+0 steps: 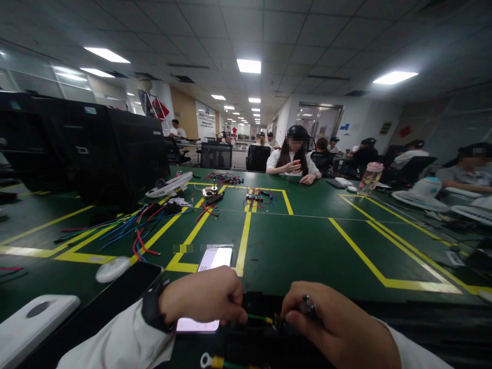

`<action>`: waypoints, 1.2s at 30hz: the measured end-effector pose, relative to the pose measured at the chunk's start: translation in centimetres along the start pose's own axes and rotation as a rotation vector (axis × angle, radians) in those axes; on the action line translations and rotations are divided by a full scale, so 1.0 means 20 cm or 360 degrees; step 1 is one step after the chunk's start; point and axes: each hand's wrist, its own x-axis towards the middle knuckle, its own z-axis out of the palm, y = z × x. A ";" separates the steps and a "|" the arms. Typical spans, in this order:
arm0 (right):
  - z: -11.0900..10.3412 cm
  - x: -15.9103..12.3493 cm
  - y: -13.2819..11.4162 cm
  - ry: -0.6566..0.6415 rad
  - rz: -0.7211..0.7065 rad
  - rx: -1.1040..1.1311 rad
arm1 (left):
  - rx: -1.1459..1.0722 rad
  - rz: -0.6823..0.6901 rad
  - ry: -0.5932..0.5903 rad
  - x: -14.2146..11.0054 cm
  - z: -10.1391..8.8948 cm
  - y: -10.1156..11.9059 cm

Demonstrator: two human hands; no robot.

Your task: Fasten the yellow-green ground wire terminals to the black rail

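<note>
My left hand (pixel 207 297) pinches a green wire (pixel 257 319) with a yellow section toward its right end. That end meets a small dark metallic piece (pixel 275 322) beside the fingertips of my right hand (pixel 326 318). My right hand is closed around a small dark metal tool (pixel 308 303) whose shiny end sticks out by the thumb; its full shape is hidden. Below, a ring terminal (pixel 206 360) with a yellow sleeve lies at the bottom edge. A lit phone (pixel 215 256) lies partly behind my left hand and wrist.
A dark phone-like slab (pixel 134 287), a white round case (pixel 113 269) and a white device (pixel 34 323) lie left. Loose red and blue wires (pixel 142 225) and a black computer case (pixel 130 148) stand beyond. Across the green table (pixel 300 246) sits a person (pixel 294 159).
</note>
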 end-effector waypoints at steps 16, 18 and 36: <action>-0.01 0.00 0.00 0.0105 0.0056 -0.0003 | 0.0020 0.0018 0.0019 0.00 0.01 -0.01; 0.00 0.00 0.01 0.0088 0.0054 -0.0014 | 0.0023 0.0022 0.0025 0.00 0.00 -0.01; -0.06 0.00 0.01 -0.0063 -0.0102 0.0146 | 0.0016 0.0000 0.0000 0.01 0.00 -0.01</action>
